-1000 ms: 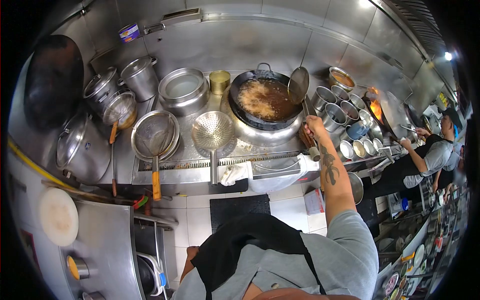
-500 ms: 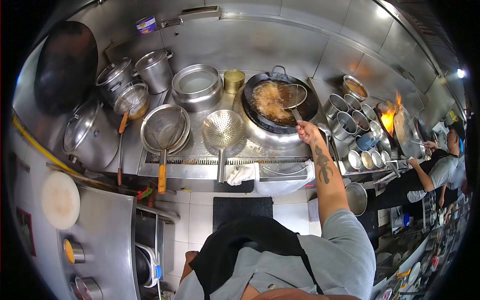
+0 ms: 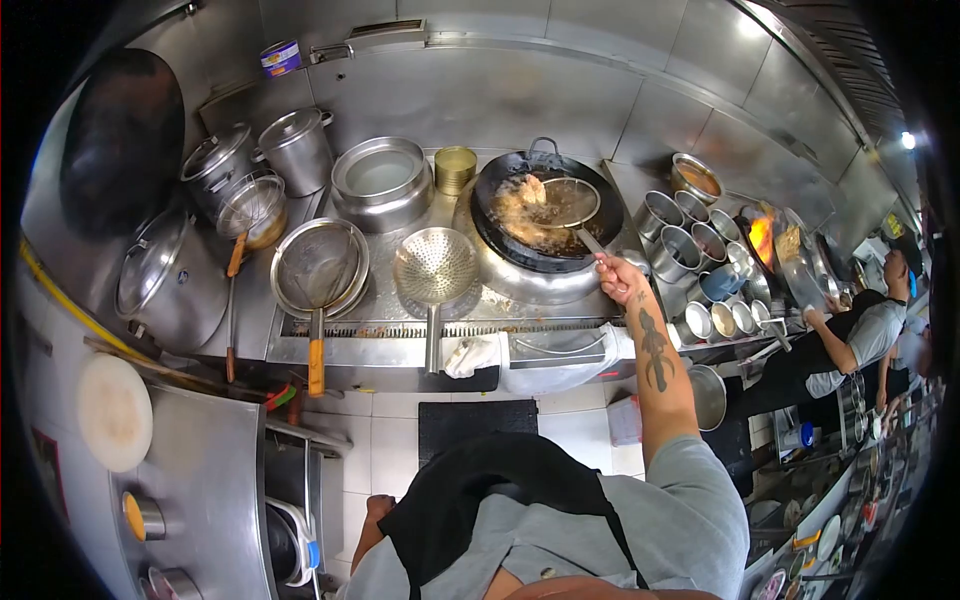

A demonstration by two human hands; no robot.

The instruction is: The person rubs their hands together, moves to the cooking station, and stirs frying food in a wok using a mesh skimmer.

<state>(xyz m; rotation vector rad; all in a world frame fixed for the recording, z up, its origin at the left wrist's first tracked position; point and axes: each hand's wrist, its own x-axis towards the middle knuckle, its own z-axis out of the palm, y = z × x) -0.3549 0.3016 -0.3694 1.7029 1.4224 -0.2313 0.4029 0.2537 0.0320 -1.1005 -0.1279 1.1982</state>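
You face a paneled steel wall [image 3: 500,100] across the top of the frame. Slatted dark panel [image 3: 835,45] at upper right, 1 bright lamp [image 3: 908,140] near it. You've a steel worktable [image 3: 205,440] lower left; yellow strip [image 3: 83,302] runs diagonally by the left edge. Below center you get pale floor tiles [image 3: 394,455] with 1 black mat [image 3: 478,418] on them.

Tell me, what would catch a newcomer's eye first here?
Probably the black wok of frothy brown liquid, right of centre, where the right grip holds a mesh skimmer. Then the orange flame farther right, near another person. At upper left, a large dark disc stands out.
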